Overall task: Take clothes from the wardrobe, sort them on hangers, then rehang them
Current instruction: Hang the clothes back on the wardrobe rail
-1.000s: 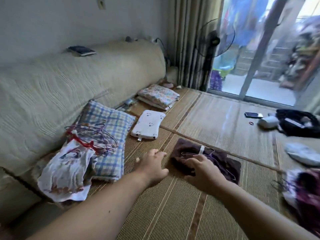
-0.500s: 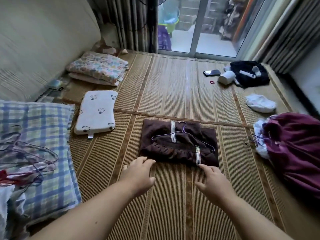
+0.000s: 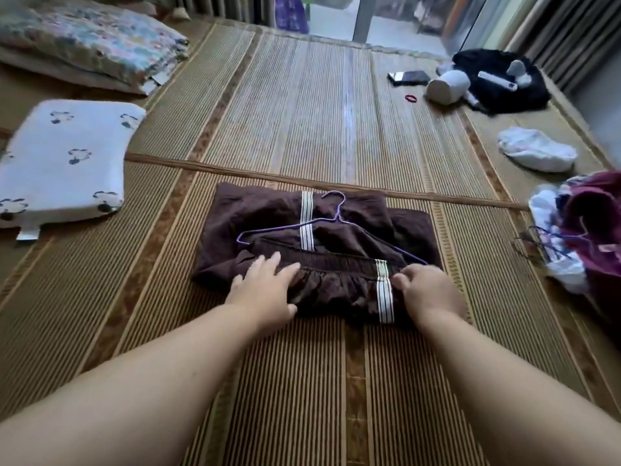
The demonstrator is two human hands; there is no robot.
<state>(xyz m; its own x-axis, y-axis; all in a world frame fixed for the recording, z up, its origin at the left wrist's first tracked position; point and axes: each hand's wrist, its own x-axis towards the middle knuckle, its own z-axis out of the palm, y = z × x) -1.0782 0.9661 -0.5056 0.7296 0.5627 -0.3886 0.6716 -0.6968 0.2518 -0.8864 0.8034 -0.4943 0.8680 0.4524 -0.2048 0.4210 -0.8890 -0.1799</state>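
Folded dark brown trousers [image 3: 268, 216] with white side stripes lie on the woven floor mat [image 3: 302, 112]. A purple wire hanger [image 3: 337, 216] rests on top of them. My left hand [image 3: 265, 290] lies flat on the gathered waistband at the near left, fingers spread. My right hand [image 3: 428, 290] is at the near right corner of the waistband, by the striped seam, with its fingers curled onto the fabric.
A white patterned pillow [image 3: 64, 163] and a floral folded quilt [image 3: 90, 42] lie at the left. At the right sit a maroon and white clothes pile with hangers [image 3: 584, 237], a white cloth [image 3: 534, 153], a black garment [image 3: 500, 82], a phone [image 3: 408, 77] and a hair dryer [image 3: 447, 85].
The view has tilted down from the sofa to the mat. Both hands have moved forward from the bare mat onto the trousers' waistband.
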